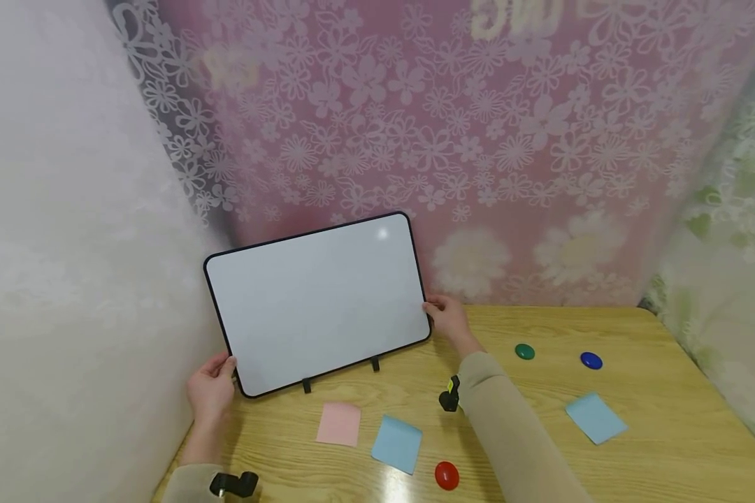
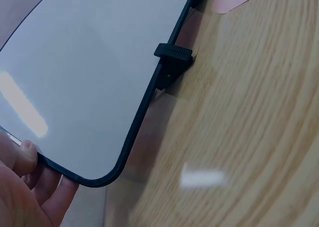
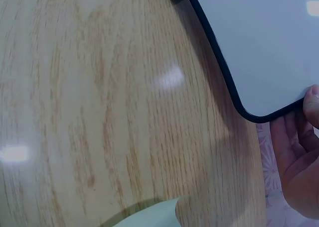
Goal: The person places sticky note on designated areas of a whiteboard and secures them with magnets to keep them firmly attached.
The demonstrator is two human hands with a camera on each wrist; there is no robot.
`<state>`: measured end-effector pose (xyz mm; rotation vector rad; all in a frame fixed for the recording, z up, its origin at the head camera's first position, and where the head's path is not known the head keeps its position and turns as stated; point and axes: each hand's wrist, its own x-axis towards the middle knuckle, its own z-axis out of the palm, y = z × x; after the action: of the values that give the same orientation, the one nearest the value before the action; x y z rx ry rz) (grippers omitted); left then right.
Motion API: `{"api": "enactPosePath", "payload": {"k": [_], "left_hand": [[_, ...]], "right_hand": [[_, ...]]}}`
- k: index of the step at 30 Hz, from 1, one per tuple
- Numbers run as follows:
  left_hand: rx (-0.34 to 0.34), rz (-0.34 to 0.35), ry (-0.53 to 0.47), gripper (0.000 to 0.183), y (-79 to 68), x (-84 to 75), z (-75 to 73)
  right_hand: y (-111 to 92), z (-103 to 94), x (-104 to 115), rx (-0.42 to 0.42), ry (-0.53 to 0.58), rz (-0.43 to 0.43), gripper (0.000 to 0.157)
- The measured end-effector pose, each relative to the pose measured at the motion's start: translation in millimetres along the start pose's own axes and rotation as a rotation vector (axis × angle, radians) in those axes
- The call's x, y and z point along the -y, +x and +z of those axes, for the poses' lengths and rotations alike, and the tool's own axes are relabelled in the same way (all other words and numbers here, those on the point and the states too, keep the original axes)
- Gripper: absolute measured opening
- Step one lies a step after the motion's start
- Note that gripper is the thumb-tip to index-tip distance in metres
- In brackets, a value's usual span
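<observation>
A small whiteboard (image 1: 321, 300) with a black frame stands tilted back near the flowered curtain, two black feet (image 1: 307, 385) under its lower edge. My left hand (image 1: 211, 391) grips its left side near the lower corner, thumb on the front and fingers behind. On the other side my right hand (image 1: 448, 320) pinches the right edge just above the lower corner. The left wrist view shows a black foot (image 2: 173, 62) at the frame's bottom edge. In the right wrist view the fingers (image 3: 289, 142) go behind the board.
On the wooden table (image 1: 503, 447) lie a pink sticky note (image 1: 338, 423), a blue note (image 1: 397, 444) and another blue note (image 1: 596, 418). Red (image 1: 447, 476), green (image 1: 525, 351) and blue (image 1: 591, 360) round magnets or discs lie about. A pale wall (image 1: 82, 279) borders the left.
</observation>
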<state>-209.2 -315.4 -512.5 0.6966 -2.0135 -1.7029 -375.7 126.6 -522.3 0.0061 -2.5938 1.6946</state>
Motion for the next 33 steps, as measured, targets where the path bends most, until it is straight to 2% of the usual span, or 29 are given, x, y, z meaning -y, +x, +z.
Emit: {"api": "enactPosePath", "payload": {"k": [9, 16, 21, 25, 33], "left_hand": [[0.029, -0.033, -0.035, 0.040, -0.4, -1.7, -1.5], [0.043, -0.014, -0.021, 0.039, 1.2, -0.6, 1.4], [0.060, -0.016, -0.050, 0.038, 0.7, -0.7, 5.4], [0.075, -0.023, -0.052, 0.038, 0.4, -2.0, 9.0], [0.136, -0.032, 0.020, 0.041, 1.0, -3.9, 16.1]], "right_hand": [[-2, 0.4, -1, -0.006, -0.034, 0.003, 0.032], [-6, -4.3, -3, -0.018, -0.064, -0.054, 0.030], [-10, -11.8, -4, -0.011, -0.079, -0.065, 0.028], [-15, -18.8, -5, 0.010, -0.054, -0.038, 0.028], [-18, -37.3, -13, 0.065, 0.010, 0.029, 0.034]]}}
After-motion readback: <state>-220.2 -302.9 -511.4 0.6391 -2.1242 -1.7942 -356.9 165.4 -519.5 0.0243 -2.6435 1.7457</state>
